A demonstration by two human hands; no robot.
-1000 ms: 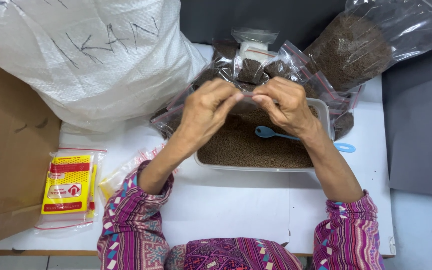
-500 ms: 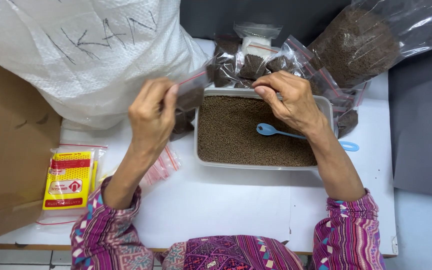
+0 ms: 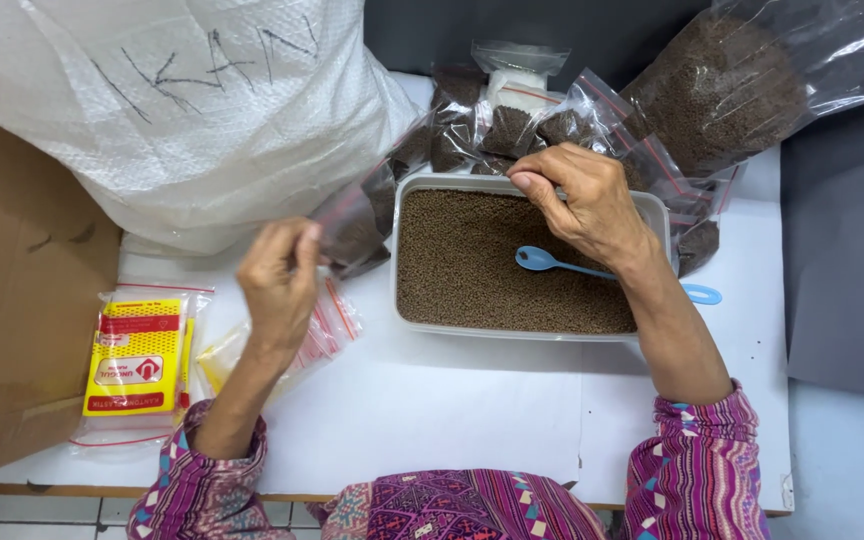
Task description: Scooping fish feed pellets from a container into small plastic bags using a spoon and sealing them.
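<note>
My left hand (image 3: pixel 277 275) is pinched on the edge of a small clear zip bag of brown pellets (image 3: pixel 350 232), just left of the white tray (image 3: pixel 512 331). The tray is full of brown pellets, and a blue spoon (image 3: pixel 542 261) lies in them. Over the tray's far rim, my right hand (image 3: pixel 584 203) has its fingertips closed together; I see nothing clearly held in them. Its fingertips are next to a pile of small filled bags (image 3: pixel 512 130).
A big white woven sack (image 3: pixel 182 120) fills the far left, with a cardboard box (image 3: pixel 12 300) at the left edge. A yellow packet (image 3: pixel 132 358) and empty zip bags (image 3: pixel 324 322) lie near my left wrist. A large clear bag of pellets (image 3: pixel 722 90) sits far right.
Both hands were together over the tray on one small bag. My left hand has carried that bag left and down to the tray's left side; my right hand stayed near the far rim.
</note>
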